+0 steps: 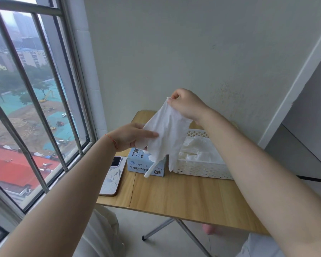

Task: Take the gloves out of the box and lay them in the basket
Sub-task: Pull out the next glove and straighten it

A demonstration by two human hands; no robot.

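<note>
Small wooden folding worktop (183,197) set against a pale wall beside a barred window (35,99), seen from the head camera. On the worktop stand a light-blue box of nitrile gloves (137,166), marked XL, and, just to its right, a white perforated plastic basket (202,170) that already holds a layer of white gloves (196,151). A smartphone (112,176) lies face down to the left of the box.

One white nitrile glove (167,130) hangs in the air above the box and the basket's near-left corner. The right hand (185,106) pinches its cuff at the top, while the left hand (132,136) grips one side of the palm section lower down, thumb laid across the front. The glove's fingers dangle freely, two of them reaching down in front of the box.

Holding at two separated points appears intended to spread the limp, clinging film flat, so that it can be laid rather than dropped in a crumpled heap. The glove is clear of the box but not yet in the basket; a short carry to the right and a lowering seem to be what is left for this one.
</note>
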